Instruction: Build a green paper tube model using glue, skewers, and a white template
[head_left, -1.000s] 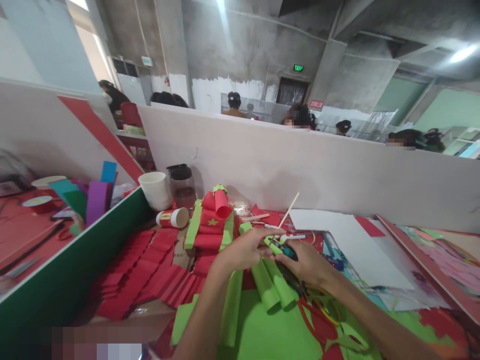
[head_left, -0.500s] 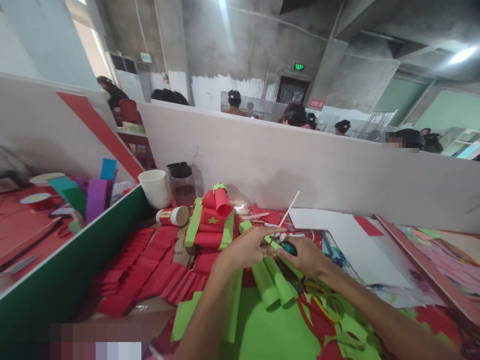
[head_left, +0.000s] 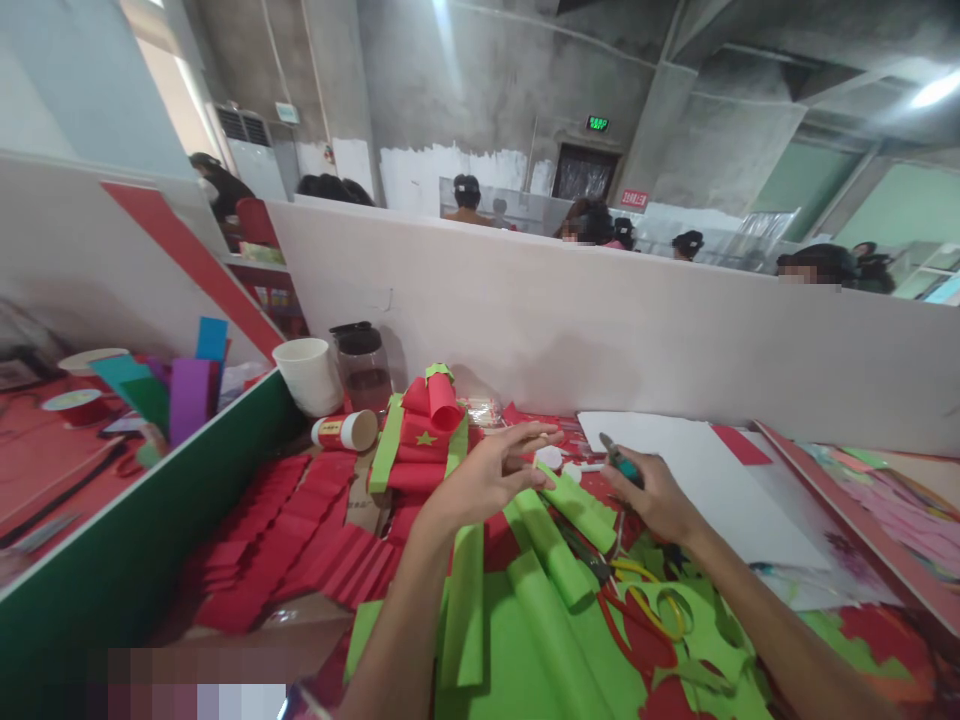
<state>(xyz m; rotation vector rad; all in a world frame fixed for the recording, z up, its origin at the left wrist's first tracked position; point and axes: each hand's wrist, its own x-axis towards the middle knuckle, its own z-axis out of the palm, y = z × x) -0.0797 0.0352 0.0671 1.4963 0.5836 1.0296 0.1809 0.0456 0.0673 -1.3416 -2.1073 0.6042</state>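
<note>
My left hand [head_left: 487,472] hovers over the desk with its fingers stretched out and apart, holding nothing, just left of a short green paper roll [head_left: 579,506]. My right hand [head_left: 654,492] is closed round a small teal-handled tool [head_left: 616,458] whose tip points up and left. A longer green roll [head_left: 547,545] lies below and between the hands on green paper sheets [head_left: 525,650]. A red and green paper model with a yellow star [head_left: 426,432] stands just behind my left hand.
Scissors with red and yellow handles [head_left: 637,605] lie under my right forearm. A white cup [head_left: 309,375], a dark jar [head_left: 364,365] and a lying tube [head_left: 345,432] sit back left. Folded red strips [head_left: 300,540] cover the left, a white sheet [head_left: 697,470] the right. A pale partition [head_left: 600,320] backs the desk; other people sit beyond it.
My hands have come apart. The left hand has opened and let go of the green roll, which now lies on the desk. The right hand moved right with the teal tool; the wooden stick has dropped from sight.
</note>
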